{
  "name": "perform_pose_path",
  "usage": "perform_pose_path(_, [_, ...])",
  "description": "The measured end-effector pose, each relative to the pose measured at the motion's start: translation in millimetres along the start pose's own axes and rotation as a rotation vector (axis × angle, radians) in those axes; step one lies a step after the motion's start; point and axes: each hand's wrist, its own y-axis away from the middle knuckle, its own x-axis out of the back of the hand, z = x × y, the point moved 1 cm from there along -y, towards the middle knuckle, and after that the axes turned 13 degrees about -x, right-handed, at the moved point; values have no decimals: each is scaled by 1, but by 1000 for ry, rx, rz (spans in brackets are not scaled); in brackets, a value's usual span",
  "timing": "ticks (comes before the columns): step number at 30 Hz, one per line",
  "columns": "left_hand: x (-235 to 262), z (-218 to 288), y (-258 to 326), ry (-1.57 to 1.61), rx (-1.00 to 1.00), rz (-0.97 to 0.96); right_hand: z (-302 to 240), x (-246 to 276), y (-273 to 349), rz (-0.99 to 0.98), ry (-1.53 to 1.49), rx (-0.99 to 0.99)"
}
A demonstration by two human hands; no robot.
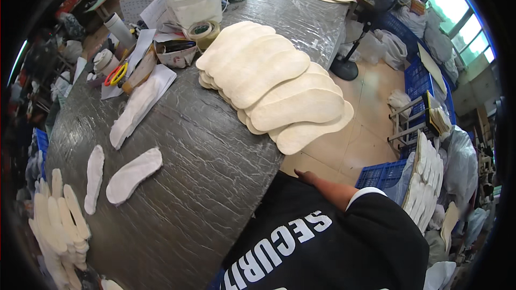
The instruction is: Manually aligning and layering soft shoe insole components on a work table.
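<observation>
My right forearm (336, 190) comes out of a black sleeve with a white cuff and reaches across my front. Only a little of my right hand (305, 176) shows by the table's near edge; the rest is hidden behind my black shirt. Closest to it, a little farther off, is a spread pile of cream foot-shaped insoles (269, 67), overlapping in rows, some jutting past the table edge. My left hand is out of view. Two loose white insoles, a narrow one (94, 180) and a wider one (134, 176), lie on the dark plastic-covered table (199, 198).
Left of the pile are a fluffy white piece (137, 113), yellow-and-red-handled scissors (116, 75), tape rolls (203, 32) and a white bucket (196, 1). More insoles (59, 220) lie at far left. A floor fan (352, 64) and blue crates (381, 177) stand right.
</observation>
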Motion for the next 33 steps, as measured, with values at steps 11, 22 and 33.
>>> perform_pose_path(11, [-17, 28, 18, 10, 42, 123, -12, 206, 26, 1361, -942, 219])
perform_pose_path(22, [1, 48, 53, -10, 188, 199, -90, 260, 113, 971, -848, 563])
perform_pose_path(33, [9, 86, 96, 11, 369, 372, -186, 218, 214, 573, -847, 1898])
